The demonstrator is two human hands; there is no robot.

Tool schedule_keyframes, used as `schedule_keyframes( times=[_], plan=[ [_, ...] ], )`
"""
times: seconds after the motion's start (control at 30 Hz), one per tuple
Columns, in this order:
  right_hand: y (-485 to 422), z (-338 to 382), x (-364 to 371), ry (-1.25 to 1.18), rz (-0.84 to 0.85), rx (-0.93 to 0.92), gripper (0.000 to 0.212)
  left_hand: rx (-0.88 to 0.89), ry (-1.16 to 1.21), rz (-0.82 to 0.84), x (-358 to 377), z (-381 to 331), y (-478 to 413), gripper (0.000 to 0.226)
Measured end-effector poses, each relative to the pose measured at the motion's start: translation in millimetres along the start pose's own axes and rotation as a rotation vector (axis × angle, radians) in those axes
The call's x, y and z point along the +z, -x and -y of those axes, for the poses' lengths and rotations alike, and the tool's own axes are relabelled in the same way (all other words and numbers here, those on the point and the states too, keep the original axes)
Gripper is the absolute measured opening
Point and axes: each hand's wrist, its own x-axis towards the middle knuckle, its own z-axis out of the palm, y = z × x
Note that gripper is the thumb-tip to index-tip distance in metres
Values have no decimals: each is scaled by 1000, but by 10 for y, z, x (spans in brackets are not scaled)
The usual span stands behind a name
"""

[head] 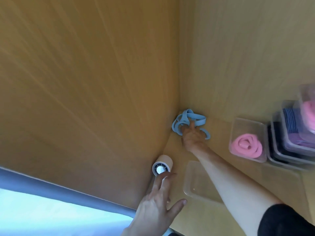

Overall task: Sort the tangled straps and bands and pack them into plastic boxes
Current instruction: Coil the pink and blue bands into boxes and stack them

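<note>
A tangled light-blue band (187,119) lies on the wooden table, pushed into the corner where two wooden panels meet. My right hand (192,137) reaches into the tangle; its fingers hook among the loops and one finger points further in. My left hand (158,200) stretches out with straight fingers, the tips touching the white end of a beige tape roll (162,166) lying against the left panel. An empty clear plastic box (194,186) sits between my forearms, partly hidden by my right arm.
A clear box (238,126) holding a coiled pink band (245,145) stands at the right. Beyond it is a stack of clear boxes (288,143) with dark, purple and pink bands inside. Wooden panels (85,82) wall the table on the left and at the back.
</note>
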Motion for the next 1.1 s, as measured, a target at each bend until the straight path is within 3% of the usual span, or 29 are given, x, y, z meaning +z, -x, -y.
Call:
schedule_keyframes(
  times=[0.2, 0.37, 0.47, 0.57, 0.77, 0.9, 1.1],
  plan=[
    [-109, -192, -32, -176, -29, -16, 36, 32, 58, -1, 11, -25, 28, 58],
    [22, -419, -130, -722, -129, 2, 1, -19, 167, -32, -21, -58, 15, 60],
    [227, -471, -370, -1004, -178, -20, 4, -42, 228, -32, -47, -77, -25, 53],
    [470, -518, -693, -1254, -210, -28, 7, -80, 321, -60, -95, -182, -122, 27],
    [963, -573, -1237, -1343, -284, -167, 20, -57, 509, -226, -412, -544, -488, 26],
    [1253, -628, -1529, -1435, -298, -249, 16, -62, 575, -294, -651, -804, -684, 26],
    [1596, -569, -1901, -1511, -299, -346, 17, 121, 648, -388, -1053, -1289, -890, 36]
  ],
)
